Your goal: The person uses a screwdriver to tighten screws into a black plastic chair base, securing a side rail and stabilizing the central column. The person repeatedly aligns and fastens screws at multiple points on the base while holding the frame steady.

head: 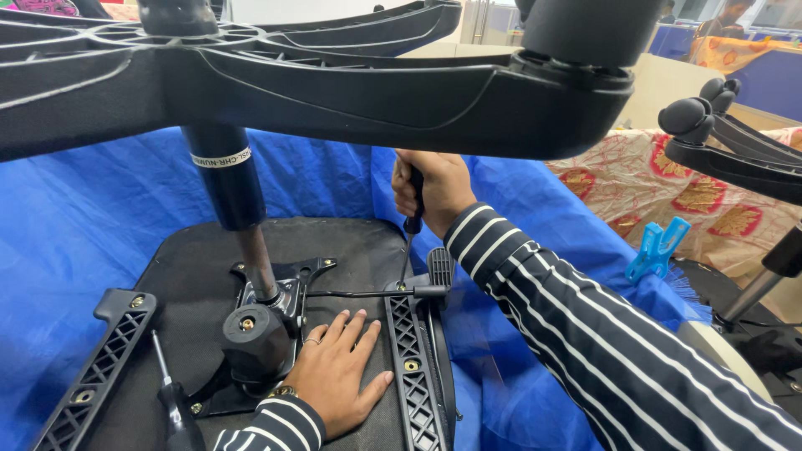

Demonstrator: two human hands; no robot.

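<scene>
An office chair lies upturned on a blue sheet [75, 225], its star base [351, 92] looming overhead and the black seat underside [351, 242] facing up. The right hand [434, 185] is closed in a full fist around the handle of a screwdriver [410, 234], whose shaft runs almost straight down, leaning slightly left, with its tip at the top screw of the right armrest bracket [409, 359]. That screw sits directly below the fist, so the tool's long axis points straight into it. The left hand [338, 367] lies flat and open on the seat, fingers spread, holding nothing, just left of the bracket and beside the tilt mechanism [267, 317]. A second screwdriver [171, 392] lies unused near the left bracket [96, 367].
</scene>
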